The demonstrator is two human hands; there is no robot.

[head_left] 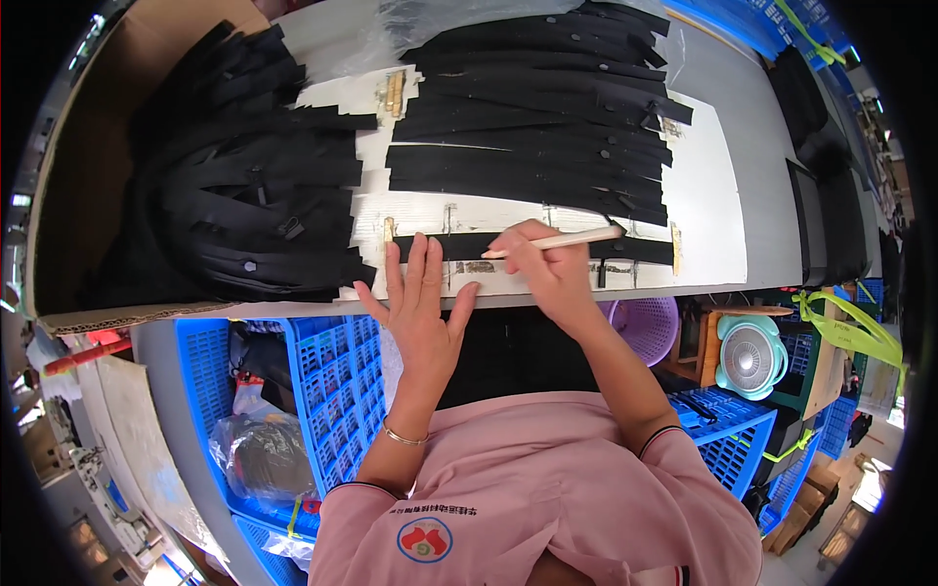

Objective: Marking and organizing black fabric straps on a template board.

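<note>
A narrow black fabric strip (459, 246) lies across the white board (711, 195) on the table before me. My left hand (422, 308) rests flat near its left end, fingers spread, the fingertips on the strip. My right hand (549, 278) grips a pale pencil (576, 238), held at a low slant with its tip by the strip. Dark marks and yellowish taped guides show on the board around the strip. Just beyond lies a row of overlapping black strips (518, 168) with small dark fastener-like pieces near their right ends.
At the left, a cardboard box (83, 186) holds a heap of black strips (215, 205). Clear plastic (420, 24) lies at the far edge. Below the table are blue crates (332, 391), a purple basket (650, 327) and a turquoise fan (750, 356).
</note>
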